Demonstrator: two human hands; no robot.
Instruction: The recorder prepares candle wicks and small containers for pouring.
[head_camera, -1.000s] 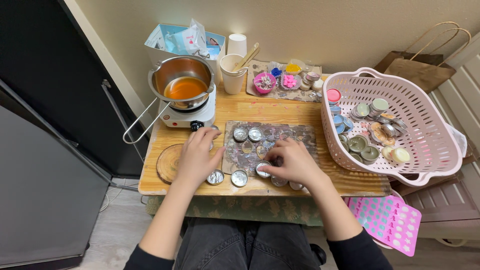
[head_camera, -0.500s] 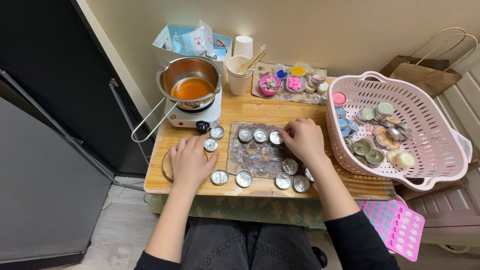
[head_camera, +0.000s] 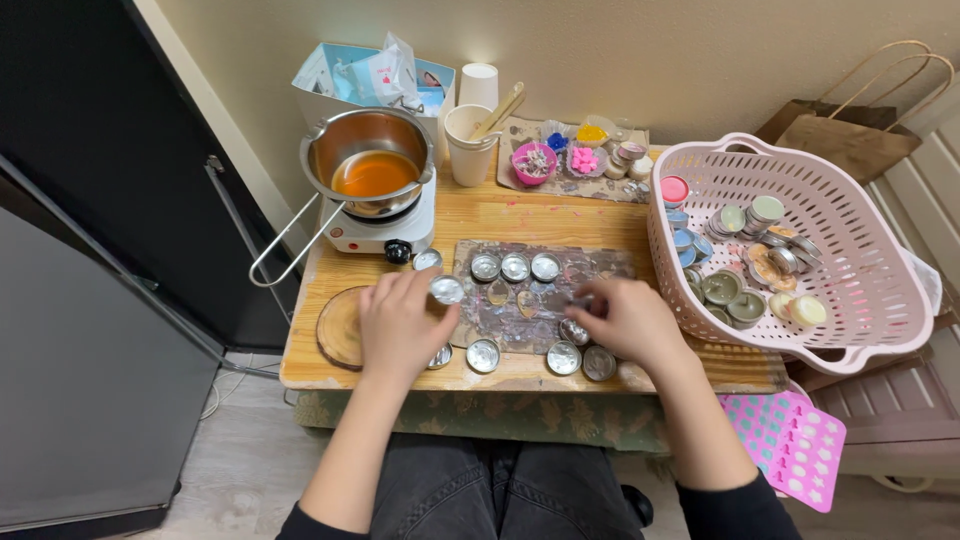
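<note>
Head view: empty round tins are partly laid out on the worktop (head_camera: 520, 215), one tin (head_camera: 447, 290) pinched at the left hand (head_camera: 398, 325) fingertips, the right hand (head_camera: 625, 320) closed on something small, unidentifiable, unfilled tins (head_camera: 565, 357) just below it.

Small round silver tins sit upright and empty. One tin (head_camera: 446, 290) is pinched at the left fingertips; another tin (head_camera: 574, 331) lies under the right fingers. Three more (head_camera: 564, 357) rest just below the right hand.
</note>
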